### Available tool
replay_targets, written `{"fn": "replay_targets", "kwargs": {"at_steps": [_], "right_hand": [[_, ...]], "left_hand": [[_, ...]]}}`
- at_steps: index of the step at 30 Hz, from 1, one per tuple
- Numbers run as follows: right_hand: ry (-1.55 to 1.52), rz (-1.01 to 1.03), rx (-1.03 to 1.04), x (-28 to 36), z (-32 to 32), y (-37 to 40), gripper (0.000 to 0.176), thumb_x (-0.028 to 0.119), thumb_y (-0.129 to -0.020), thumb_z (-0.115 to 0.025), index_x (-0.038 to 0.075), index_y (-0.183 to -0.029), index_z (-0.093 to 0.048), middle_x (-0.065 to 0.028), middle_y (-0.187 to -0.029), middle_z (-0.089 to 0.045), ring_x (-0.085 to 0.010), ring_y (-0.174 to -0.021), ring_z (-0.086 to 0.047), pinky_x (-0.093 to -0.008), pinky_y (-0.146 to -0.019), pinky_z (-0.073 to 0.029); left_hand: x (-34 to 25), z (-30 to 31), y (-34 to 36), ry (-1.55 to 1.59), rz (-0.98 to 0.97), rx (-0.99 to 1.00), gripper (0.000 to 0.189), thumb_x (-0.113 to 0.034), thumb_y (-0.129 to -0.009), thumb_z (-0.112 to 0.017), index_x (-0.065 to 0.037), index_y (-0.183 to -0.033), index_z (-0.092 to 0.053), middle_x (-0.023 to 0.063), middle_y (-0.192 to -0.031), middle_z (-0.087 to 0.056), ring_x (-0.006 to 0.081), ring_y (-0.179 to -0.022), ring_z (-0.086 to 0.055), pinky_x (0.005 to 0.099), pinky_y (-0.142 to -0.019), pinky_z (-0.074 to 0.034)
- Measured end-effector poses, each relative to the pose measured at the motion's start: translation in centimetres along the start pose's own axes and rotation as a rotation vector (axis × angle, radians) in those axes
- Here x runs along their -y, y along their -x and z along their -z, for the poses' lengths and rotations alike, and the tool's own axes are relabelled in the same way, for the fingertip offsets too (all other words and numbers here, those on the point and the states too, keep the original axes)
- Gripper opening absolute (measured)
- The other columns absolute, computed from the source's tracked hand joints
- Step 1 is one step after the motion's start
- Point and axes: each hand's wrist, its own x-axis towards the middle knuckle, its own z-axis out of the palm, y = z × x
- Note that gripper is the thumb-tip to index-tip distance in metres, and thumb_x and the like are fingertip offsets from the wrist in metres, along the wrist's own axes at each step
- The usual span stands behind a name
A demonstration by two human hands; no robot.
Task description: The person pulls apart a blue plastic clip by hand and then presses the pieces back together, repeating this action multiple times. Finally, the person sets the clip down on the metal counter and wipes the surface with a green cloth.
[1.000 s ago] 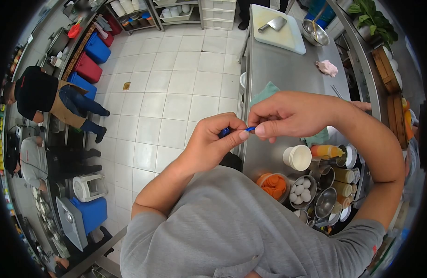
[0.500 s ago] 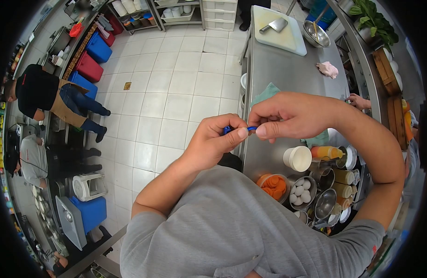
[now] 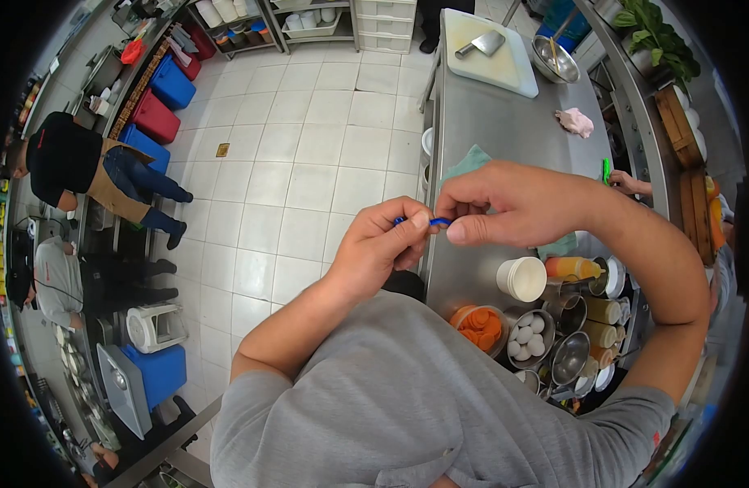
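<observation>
A small blue item (image 3: pixel 441 221), thin and band-like, stretches between my two hands beside the edge of the steel table (image 3: pixel 512 130). My left hand (image 3: pixel 390 233) pinches one end between thumb and fingers, which hide part of it. The other end is in the pinch of my right hand (image 3: pixel 492 207). Under and behind my right hand lies a green cloth (image 3: pixel 470 160), partly covered. A white tub (image 3: pixel 522 279) stands on the table just below my right hand.
A cleaver (image 3: pixel 481 44) rests on a white board (image 3: pixel 504 69); near it are a metal bowl (image 3: pixel 555 61) and a pink cloth (image 3: pixel 575 123). Eggs (image 3: pixel 526 335) and an orange-filled tub (image 3: pixel 480 328) sit nearer. Another person's hand (image 3: pixel 630 184) is at right; two people stand left.
The fingers of my left hand have shifted slightly around the blue item. A bright green object has appeared by the other person's hand at the right.
</observation>
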Motion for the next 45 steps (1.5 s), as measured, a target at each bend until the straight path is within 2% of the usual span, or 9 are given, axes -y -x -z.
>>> {"fn": "replay_targets", "kwargs": {"at_steps": [5,11,17,20,26,29,32,38,45], "right_hand": [[-0.097,-0.034,-0.016,0.4,0.0,0.0,0.042,0.042,-0.116,-0.064,0.001,-0.121,-0.071,-0.0075,-0.095,-0.075,-0.0171,-0.089,-0.072,-0.0369,-0.082,-0.058],[-0.175,-0.092,-0.025,0.3,0.2,0.0,0.041,0.042,-0.118,-0.06,0.002,-0.121,-0.071,-0.0055,-0.097,-0.076,-0.0143,-0.094,-0.073,-0.0349,-0.084,-0.057],[-0.179,-0.094,-0.033,0.5,0.1,-0.1,0.041,0.041,-0.119,-0.059,0.002,-0.118,-0.071,-0.0056,-0.098,-0.076,-0.0144,-0.094,-0.074,-0.035,-0.085,-0.058],[-0.169,-0.101,-0.027,0.6,0.0,0.0,0.041,0.041,-0.119,-0.059,0.002,-0.116,-0.071,-0.0058,-0.098,-0.076,-0.0149,-0.093,-0.074,-0.0352,-0.085,-0.058],[-0.159,-0.122,-0.01,0.8,0.0,-0.1,0.04,0.04,-0.119,-0.059,0.003,-0.112,-0.071,-0.0058,-0.098,-0.076,-0.0157,-0.092,-0.075,-0.0355,-0.084,-0.058],[-0.18,-0.108,0.009,0.4,-0.1,-0.1,0.038,0.039,-0.118,-0.059,0.003,-0.111,-0.071,-0.0059,-0.097,-0.076,-0.0158,-0.091,-0.075,-0.0353,-0.084,-0.058],[-0.19,-0.098,0.024,0.4,0.0,-0.1,0.037,0.038,-0.118,-0.059,0.003,-0.112,-0.071,-0.006,-0.098,-0.076,-0.0159,-0.09,-0.075,-0.0349,-0.084,-0.059],[-0.214,-0.078,0.028,0.3,-0.1,-0.1,0.039,0.04,-0.117,-0.061,0.002,-0.117,-0.072,-0.0063,-0.099,-0.077,-0.0159,-0.09,-0.076,-0.0346,-0.085,-0.059],[-0.22,-0.074,0.018,0.7,0.0,0.0,0.041,0.041,-0.116,-0.064,0.002,-0.12,-0.072,-0.0064,-0.099,-0.076,-0.0155,-0.093,-0.075,-0.0352,-0.086,-0.059]], "left_hand": [[0.0,0.1,-0.4,-0.058,-0.116,-0.017,0.027,-0.029,-0.119,-0.063,-0.005,-0.109,-0.068,-0.0009,-0.079,-0.056,0.0083,-0.065,-0.045,0.0265,-0.058,-0.035],[-0.2,0.1,-0.1,-0.208,-0.179,-0.069,0.015,-0.019,-0.115,-0.069,-0.004,-0.114,-0.07,-0.0048,-0.082,-0.057,0.0049,-0.069,-0.045,0.0242,-0.06,-0.035],[-0.4,-0.3,0.0,-0.392,-0.285,-0.126,0.012,-0.015,-0.112,-0.074,-0.003,-0.111,-0.073,-0.0074,-0.088,-0.06,0.0018,-0.075,-0.046,0.0223,-0.065,-0.037],[-0.6,-0.1,0.2,-0.448,-0.279,-0.101,0.014,-0.016,-0.111,-0.076,-0.003,-0.114,-0.075,-0.0055,-0.093,-0.066,0.0033,-0.083,-0.053,0.0232,-0.074,-0.045],[-0.8,-0.2,0.2,-0.515,-0.31,-0.099,0.008,-0.011,-0.109,-0.077,-0.004,-0.107,-0.076,-0.0063,-0.089,-0.064,0.003,-0.078,-0.049,0.0231,-0.069,-0.04],[-1.1,0.0,0.3,-0.58,-0.303,-0.088,0.014,-0.016,-0.109,-0.078,-0.002,-0.107,-0.077,-0.0034,-0.09,-0.067,0.0046,-0.079,-0.053,0.0246,-0.07,-0.045],[-1.0,0.0,0.2,-0.546,-0.33,-0.07,0.015,-0.016,-0.109,-0.079,-0.001,-0.107,-0.078,-0.0026,-0.09,-0.067,0.0053,-0.081,-0.053,0.0252,-0.071,-0.045],[-0.7,0.2,0.3,-0.38,-0.225,-0.063,0.016,-0.018,-0.11,-0.078,-0.002,-0.109,-0.078,-0.0037,-0.09,-0.067,0.0053,-0.082,-0.053,0.0249,-0.072,-0.045],[-0.2,0.0,0.2,-0.148,-0.159,-0.039,0.014,-0.018,-0.111,-0.077,-0.003,-0.112,-0.076,-0.0045,-0.086,-0.062,0.0036,-0.073,-0.048,0.0235,-0.063,-0.038]]}}
